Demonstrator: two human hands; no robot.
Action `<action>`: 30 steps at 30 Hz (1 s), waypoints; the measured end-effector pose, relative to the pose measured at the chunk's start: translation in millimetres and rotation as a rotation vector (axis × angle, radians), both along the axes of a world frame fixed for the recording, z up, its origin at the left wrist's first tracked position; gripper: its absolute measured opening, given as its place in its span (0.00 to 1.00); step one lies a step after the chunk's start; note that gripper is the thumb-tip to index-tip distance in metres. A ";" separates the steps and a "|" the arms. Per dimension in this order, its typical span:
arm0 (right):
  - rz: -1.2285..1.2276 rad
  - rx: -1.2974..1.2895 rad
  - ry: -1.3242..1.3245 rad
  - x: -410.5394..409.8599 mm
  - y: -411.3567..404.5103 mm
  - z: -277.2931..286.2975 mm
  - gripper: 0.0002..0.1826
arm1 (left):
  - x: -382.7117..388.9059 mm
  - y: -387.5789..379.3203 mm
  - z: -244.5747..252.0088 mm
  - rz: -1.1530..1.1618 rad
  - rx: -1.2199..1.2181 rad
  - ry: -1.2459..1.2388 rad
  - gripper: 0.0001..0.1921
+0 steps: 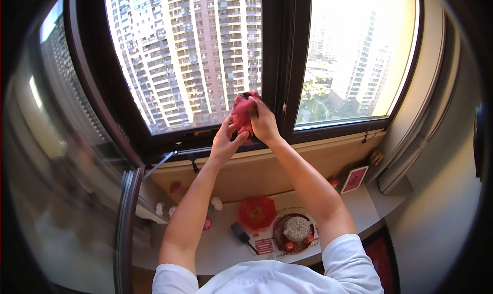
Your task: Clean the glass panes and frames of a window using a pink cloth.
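Observation:
A crumpled red cloth (242,111) is bunched between my two hands, in front of the lower edge of the dark window frame (287,63). My right hand (264,120) grips the cloth from the right, its fingers over the upper part. On the lower left side, my left hand (228,142) has its fingertips and thumb against the cloth, with the thumb pointing right. Both arms reach forward over a white ledge. The hands are slightly blurred, and part of the cloth is hidden behind the fingers.
An open window sash (127,217) stands at the left, with a metal stay (160,165) at its corner. Below, the ledge (217,247) holds a red flower-shaped item (257,212), a round tray (277,234), a dark brush-like object (240,232) and a framed card (354,179). A curtain (420,147) hangs right.

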State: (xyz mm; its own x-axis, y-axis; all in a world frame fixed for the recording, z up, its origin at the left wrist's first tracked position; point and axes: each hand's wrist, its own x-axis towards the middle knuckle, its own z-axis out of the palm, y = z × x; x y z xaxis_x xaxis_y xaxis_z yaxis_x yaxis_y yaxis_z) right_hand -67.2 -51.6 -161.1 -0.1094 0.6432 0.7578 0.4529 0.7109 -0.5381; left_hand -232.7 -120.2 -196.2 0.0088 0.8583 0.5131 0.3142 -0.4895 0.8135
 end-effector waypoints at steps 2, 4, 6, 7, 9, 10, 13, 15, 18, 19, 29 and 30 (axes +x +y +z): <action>0.321 -0.474 0.213 -0.7 -3.7 -13.2 0.23 | 0.3 -10.4 -9.1 -0.202 -0.091 -0.274 0.37; 0.512 -0.731 0.374 -1.8 -17.8 -15.9 0.24 | -7.9 -24.6 -18.7 -0.148 -0.189 -0.387 0.20; 0.688 -1.074 0.537 -3.5 -42.8 -5.9 0.27 | -14.6 -41.8 -24.9 -0.072 -0.220 -0.520 0.06; 0.693 -1.089 0.532 -0.6 -46.4 -8.8 0.27 | -12.0 -49.4 -22.8 -0.059 -0.228 -0.526 0.06; 0.839 -1.248 0.601 3.7 -50.4 -15.7 0.29 | -8.6 -63.2 -18.1 -0.125 -0.222 -0.791 0.05; 0.901 -1.303 0.576 5.7 -51.1 -19.8 0.31 | -11.2 -70.2 -17.6 -0.130 -0.236 -0.817 0.05; 1.018 -1.289 0.690 -1.0 -57.7 -32.2 0.28 | -12.2 -90.2 -15.3 -0.135 -0.195 -1.095 0.06; 1.013 -1.203 0.538 -1.4 -65.0 -41.1 0.25 | -23.2 -98.8 -26.1 -0.104 -0.165 -1.171 0.06; 1.037 -1.002 0.331 -4.0 -68.6 -50.8 0.20 | -36.5 -118.4 -29.0 -0.119 -0.113 -1.189 0.13; 1.061 -0.894 0.270 -3.2 -67.4 -52.1 0.19 | -36.5 -125.0 -27.7 -0.108 -0.114 -1.189 0.13; 0.993 -0.988 0.510 -22.7 -96.3 -16.4 0.14 | -63.5 -189.1 -15.7 -0.142 -0.090 -1.271 0.21; 1.061 -1.027 0.527 -24.0 -101.8 -10.9 0.14 | -67.7 -194.6 -14.2 -0.149 -0.084 -1.271 0.21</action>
